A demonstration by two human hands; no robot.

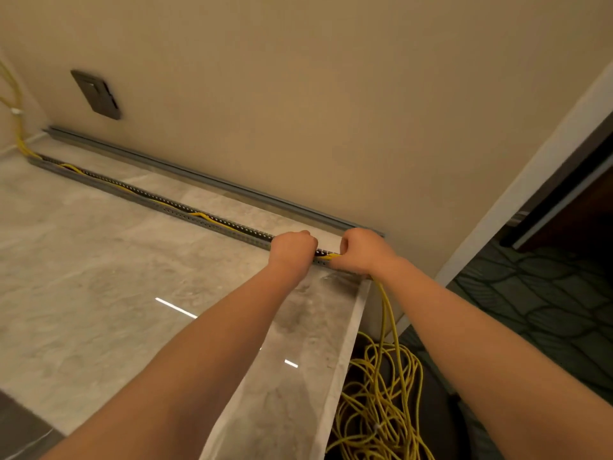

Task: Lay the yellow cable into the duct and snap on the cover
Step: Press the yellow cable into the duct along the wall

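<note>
Inside slotted duct [149, 197], yellow cable [202, 214]; cover [205, 177] alongside.

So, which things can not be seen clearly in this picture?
- Duct end, head view: both hands cover it, so how the cable sits there is hidden.
- Left hand grip: fingers curl out of view; whether it holds the cable is unclear.
- Cable coil, head view: cut off by the bottom edge.
- Cover by the wall: its far end is too small to judge.
- Wall plate: too dark and blurred to read.
</note>
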